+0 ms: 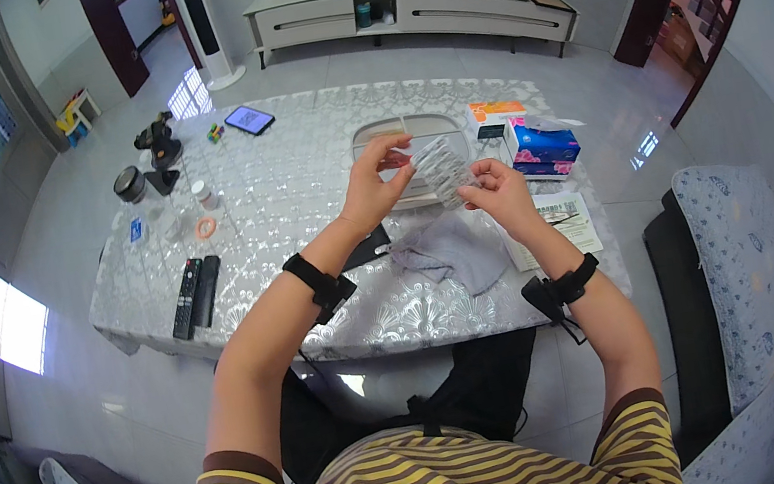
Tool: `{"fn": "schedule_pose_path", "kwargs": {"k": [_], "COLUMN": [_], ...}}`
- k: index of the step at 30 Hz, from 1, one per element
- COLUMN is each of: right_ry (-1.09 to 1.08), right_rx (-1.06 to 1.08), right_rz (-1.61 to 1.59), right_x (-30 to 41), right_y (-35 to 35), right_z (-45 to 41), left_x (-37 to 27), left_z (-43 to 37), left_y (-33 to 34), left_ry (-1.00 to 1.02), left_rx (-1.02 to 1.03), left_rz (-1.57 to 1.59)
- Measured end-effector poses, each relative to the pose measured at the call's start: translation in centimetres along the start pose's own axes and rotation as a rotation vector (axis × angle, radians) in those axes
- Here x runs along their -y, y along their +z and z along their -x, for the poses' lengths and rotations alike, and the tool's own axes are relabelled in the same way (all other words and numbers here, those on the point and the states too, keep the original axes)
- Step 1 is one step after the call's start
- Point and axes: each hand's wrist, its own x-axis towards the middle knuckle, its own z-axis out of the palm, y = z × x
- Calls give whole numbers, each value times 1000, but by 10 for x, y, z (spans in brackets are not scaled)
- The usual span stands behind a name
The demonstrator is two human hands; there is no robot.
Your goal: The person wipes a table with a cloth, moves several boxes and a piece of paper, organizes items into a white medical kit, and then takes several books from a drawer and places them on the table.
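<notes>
Over the far middle of the table I hold silver blister packs (443, 172), tilted, with several rows of pockets; whether it is one sheet or a stack I cannot tell. My right hand (498, 192) pinches the lower right edge between thumb and fingers. At the upper left edge is my left hand (382, 173), its thumb against the pack and its index finger arched above; a small red spot shows by its fingertips. Beneath the hands sits a grey divided tray (358, 132), partly covered by them. A crumpled grey cloth (453, 250) lies nearer me.
Right of the tray stand an orange-and-white box (495, 118) and a blue tissue box (543, 147). A printed sheet (566, 225) lies by my right forearm. Leftward are two remote controls (195, 297), a white bottle (203, 193), an orange ring (206, 228) and a smartphone (250, 120).
</notes>
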Motion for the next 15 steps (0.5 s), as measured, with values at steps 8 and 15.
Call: {"fn": "schedule_pose_path", "kwargs": {"k": [8,15], "right_ry": [24,-10], "right_rx": [-107,-123], "right_rz": [-133,-97], "right_x": [-1,9], "right_y": [18,16], "right_z": [30,42], "left_x": [-16,-23], "left_z": [18,19], "left_y": [-2,1], "left_ry": [-323,-329], "left_rx": [147,127], "left_rz": [388,391]}}
